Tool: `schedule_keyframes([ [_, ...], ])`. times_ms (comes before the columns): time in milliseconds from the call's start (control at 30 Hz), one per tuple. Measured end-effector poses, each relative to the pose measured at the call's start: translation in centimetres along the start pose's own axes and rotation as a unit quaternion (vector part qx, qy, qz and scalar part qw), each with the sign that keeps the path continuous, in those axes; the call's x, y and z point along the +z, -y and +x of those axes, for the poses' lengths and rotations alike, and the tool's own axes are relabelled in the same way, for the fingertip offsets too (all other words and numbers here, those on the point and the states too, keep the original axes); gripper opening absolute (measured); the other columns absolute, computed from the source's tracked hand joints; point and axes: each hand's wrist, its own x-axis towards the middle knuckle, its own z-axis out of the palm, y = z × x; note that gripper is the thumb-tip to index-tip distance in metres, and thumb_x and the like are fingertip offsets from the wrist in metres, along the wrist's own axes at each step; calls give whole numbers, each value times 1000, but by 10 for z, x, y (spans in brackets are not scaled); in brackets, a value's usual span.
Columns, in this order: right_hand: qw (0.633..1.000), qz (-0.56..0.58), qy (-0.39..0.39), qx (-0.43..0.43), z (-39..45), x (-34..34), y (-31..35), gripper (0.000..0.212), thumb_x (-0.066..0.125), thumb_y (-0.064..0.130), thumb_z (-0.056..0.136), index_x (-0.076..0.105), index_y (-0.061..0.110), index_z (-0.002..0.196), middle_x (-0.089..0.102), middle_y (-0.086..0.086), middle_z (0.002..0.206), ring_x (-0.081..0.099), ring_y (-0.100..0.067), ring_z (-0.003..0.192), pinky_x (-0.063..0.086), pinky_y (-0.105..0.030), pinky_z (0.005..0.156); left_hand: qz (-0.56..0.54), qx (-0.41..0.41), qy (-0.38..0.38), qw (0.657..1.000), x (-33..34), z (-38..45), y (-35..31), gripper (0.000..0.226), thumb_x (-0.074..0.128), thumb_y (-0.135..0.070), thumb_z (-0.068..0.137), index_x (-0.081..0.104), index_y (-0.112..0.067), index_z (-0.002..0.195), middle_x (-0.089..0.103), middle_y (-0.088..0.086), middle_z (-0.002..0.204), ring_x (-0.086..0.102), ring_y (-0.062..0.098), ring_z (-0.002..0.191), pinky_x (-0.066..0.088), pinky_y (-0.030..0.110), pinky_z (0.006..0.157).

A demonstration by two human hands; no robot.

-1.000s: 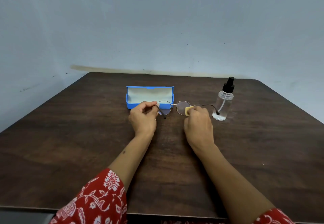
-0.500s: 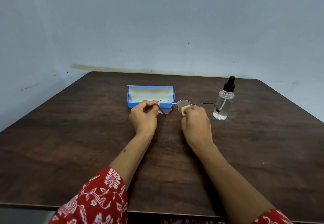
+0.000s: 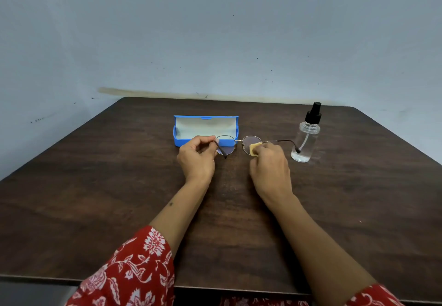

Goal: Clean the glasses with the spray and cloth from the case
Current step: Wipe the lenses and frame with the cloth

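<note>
Round thin-rimmed glasses (image 3: 236,141) are held just above the dark wooden table (image 3: 95,198), their temples unfolded. My left hand (image 3: 196,159) pinches the frame at the left lens hinge. My right hand (image 3: 270,166) pinches a small yellow cloth (image 3: 254,149) against the right lens. Behind my left hand lies the blue case (image 3: 205,128), open, its pale lining showing. A clear spray bottle (image 3: 306,135) with a black pump top stands upright to the right of the glasses, near the tip of the right temple.
The table backs onto a pale blue-grey wall (image 3: 215,30). Bare tabletop stretches to the left of the case and to the right of the bottle. My red patterned sleeves (image 3: 134,272) hang over the table's near edge.
My right hand and the cloth have slid a little across the right lens, toward its inner lower part. My left hand keeps its hold on the frame.
</note>
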Motion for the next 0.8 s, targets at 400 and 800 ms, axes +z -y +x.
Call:
schedule_keyframes([
  [400,1000,21,-17,-13,2,6,-3,18,47,2,82,63,0,91,60,-12,100,48,-27,96,39,-35,75,-4,-2,4,1000,0,0,0,12,70,1,79,70,-12,78,69,2,80,66,7,69,58,35,79],
  [800,999,15,-25,19,2,4,-3,21,45,2,84,63,-1,96,59,-11,104,47,-27,101,39,-34,75,5,8,3,1000,-1,0,0,19,70,0,79,69,-18,74,69,1,78,66,11,71,58,32,76],
])
